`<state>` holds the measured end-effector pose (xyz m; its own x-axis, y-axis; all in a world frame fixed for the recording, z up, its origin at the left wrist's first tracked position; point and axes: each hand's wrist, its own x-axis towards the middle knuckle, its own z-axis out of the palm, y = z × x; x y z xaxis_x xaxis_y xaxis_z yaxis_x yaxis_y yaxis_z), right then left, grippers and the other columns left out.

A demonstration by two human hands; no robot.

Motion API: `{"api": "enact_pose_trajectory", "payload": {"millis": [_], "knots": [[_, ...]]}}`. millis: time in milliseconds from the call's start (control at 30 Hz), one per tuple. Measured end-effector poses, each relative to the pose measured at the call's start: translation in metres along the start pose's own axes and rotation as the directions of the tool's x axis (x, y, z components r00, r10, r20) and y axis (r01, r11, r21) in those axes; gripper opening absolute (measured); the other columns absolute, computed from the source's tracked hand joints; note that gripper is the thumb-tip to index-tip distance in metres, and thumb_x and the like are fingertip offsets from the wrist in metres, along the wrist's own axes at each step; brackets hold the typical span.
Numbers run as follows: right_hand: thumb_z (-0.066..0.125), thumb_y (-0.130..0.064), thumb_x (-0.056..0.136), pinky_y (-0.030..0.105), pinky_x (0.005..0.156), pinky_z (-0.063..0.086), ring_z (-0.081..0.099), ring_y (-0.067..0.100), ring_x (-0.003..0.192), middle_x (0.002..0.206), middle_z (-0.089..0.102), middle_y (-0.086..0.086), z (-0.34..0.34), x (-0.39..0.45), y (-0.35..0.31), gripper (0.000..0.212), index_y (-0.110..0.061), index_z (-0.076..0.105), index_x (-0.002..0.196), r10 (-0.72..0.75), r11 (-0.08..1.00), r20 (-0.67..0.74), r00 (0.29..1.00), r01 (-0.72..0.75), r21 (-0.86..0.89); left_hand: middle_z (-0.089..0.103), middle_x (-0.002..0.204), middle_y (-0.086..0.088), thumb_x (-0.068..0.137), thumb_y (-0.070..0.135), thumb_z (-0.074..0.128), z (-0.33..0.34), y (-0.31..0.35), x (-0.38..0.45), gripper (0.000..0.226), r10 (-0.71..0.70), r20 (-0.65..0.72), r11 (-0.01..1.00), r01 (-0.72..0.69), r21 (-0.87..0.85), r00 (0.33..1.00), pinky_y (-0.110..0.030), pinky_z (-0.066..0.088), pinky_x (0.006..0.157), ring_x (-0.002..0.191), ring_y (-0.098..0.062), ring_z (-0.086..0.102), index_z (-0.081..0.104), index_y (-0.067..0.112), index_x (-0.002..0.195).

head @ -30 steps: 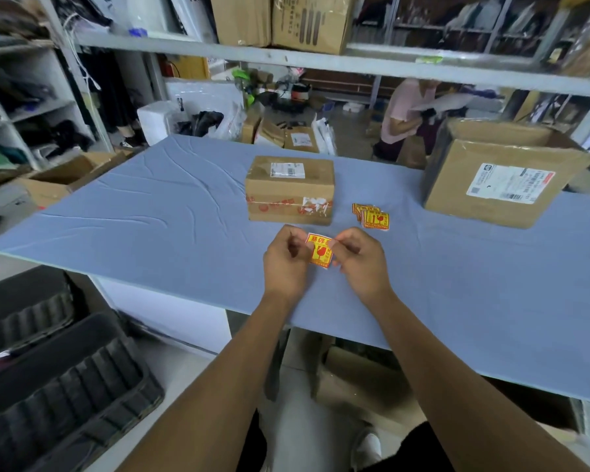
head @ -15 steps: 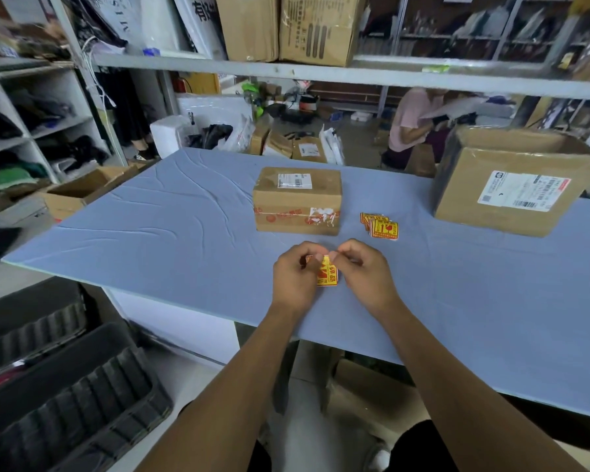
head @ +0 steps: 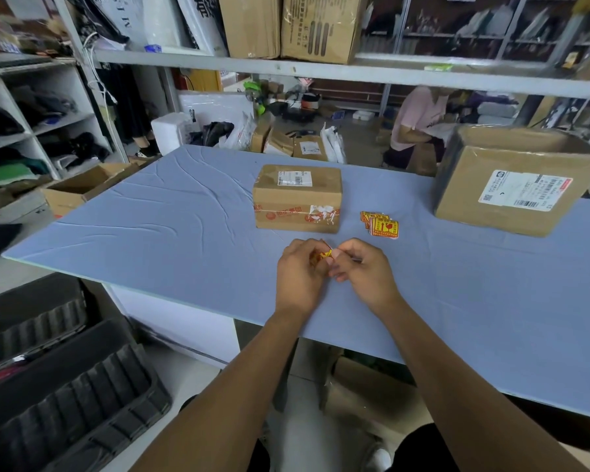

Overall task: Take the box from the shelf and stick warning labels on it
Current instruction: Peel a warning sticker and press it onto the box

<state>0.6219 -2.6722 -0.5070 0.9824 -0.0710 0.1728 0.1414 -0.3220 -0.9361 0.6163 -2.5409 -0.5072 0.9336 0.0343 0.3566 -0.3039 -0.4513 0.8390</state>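
Note:
A small brown cardboard box [head: 297,197] with a white shipping label and red printed tape stands on the blue table [head: 150,226]. Just in front of it, my left hand [head: 298,277] and my right hand [head: 365,272] meet over the table and pinch one yellow-and-red warning label [head: 325,255] between their fingertips. The label is mostly hidden by the fingers. A small pile of the same warning labels [head: 380,224] lies on the table to the right of the box.
A large open cardboard box [head: 511,189] stands at the table's right rear. A metal shelf [head: 321,71] with cartons runs overhead. Behind the table a person in pink crouches among parcels. Black plastic trays [head: 58,386] lie on the floor at left.
Both hands have closed tighter around the label, so it shows less than before. The camera has tilted up a little. The box and the pile of labels have not moved.

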Motion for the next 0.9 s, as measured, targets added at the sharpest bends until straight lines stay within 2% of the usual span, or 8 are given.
{"api": "enact_pose_trajectory", "payload": {"millis": [100, 133, 300, 400, 900], "knots": [[0.056, -0.009, 0.096, 0.022, 0.063, 0.056, 0.072, 0.008, 0.068, 0.079, 0.073, 0.003, -0.0026, 0.0003, -0.0004, 0.014, -0.004, 0.068, 0.092, 0.008, 0.999, 0.042, 0.999, -0.009, 0.037, 0.069, 0.090, 0.001, 0.087, 0.012, 0.069, -0.0006, -0.0005, -0.0001, 0.007, -0.012, 0.004, 1.000, 0.013, -0.016, 1.000, -0.003, 0.041, 0.071, 0.082, -0.011, 0.061, 0.073, 0.014, 0.093], [0.055, -0.009, 0.096, 0.022, 0.063, 0.057, 0.073, 0.007, 0.068, 0.079, 0.073, 0.004, -0.0033, 0.0002, -0.0009, 0.015, -0.002, 0.069, 0.095, 0.010, 0.999, 0.052, 0.999, -0.012, 0.047, 0.071, 0.089, 0.001, 0.087, 0.012, 0.069, -0.0008, -0.0012, -0.0001, 0.006, -0.020, 0.006, 1.000, 0.021, -0.023, 1.000, -0.002, 0.041, 0.070, 0.080, -0.010, 0.062, 0.073, 0.014, 0.092], [0.055, -0.007, 0.096, 0.018, 0.060, 0.056, 0.073, 0.004, 0.068, 0.081, 0.074, 0.002, -0.0040, -0.0017, -0.0024, 0.015, -0.004, 0.070, 0.095, 0.019, 0.997, 0.060, 0.998, -0.023, 0.069, 0.070, 0.079, 0.005, 0.088, 0.012, 0.070, -0.0019, -0.0007, 0.0002, 0.004, -0.069, 0.009, 0.994, 0.069, -0.081, 0.998, -0.004, 0.044, 0.068, 0.073, -0.007, 0.062, 0.071, 0.016, 0.086], [0.055, -0.007, 0.096, 0.020, 0.061, 0.056, 0.074, 0.006, 0.068, 0.081, 0.074, 0.003, -0.0044, -0.0020, -0.0024, 0.015, -0.008, 0.070, 0.093, 0.018, 0.997, 0.053, 0.998, -0.022, 0.073, 0.068, 0.076, 0.007, 0.089, 0.012, 0.069, -0.0021, 0.0007, -0.0003, 0.010, -0.060, 0.012, 0.995, 0.061, -0.080, 0.998, -0.002, 0.044, 0.067, 0.071, -0.002, 0.061, 0.068, 0.020, 0.082], [0.054, 0.000, 0.093, 0.017, 0.054, 0.052, 0.075, 0.008, 0.065, 0.080, 0.074, 0.008, -0.0042, -0.0020, 0.0004, 0.017, -0.006, 0.070, 0.091, 0.015, 0.995, 0.036, 0.999, -0.019, 0.102, 0.074, 0.084, -0.003, 0.089, 0.009, 0.067, -0.0010, -0.0015, -0.0010, 0.008, -0.048, 0.011, 0.997, 0.048, -0.068, 0.999, -0.002, 0.043, 0.067, 0.077, -0.012, 0.065, 0.073, 0.013, 0.086]]}}
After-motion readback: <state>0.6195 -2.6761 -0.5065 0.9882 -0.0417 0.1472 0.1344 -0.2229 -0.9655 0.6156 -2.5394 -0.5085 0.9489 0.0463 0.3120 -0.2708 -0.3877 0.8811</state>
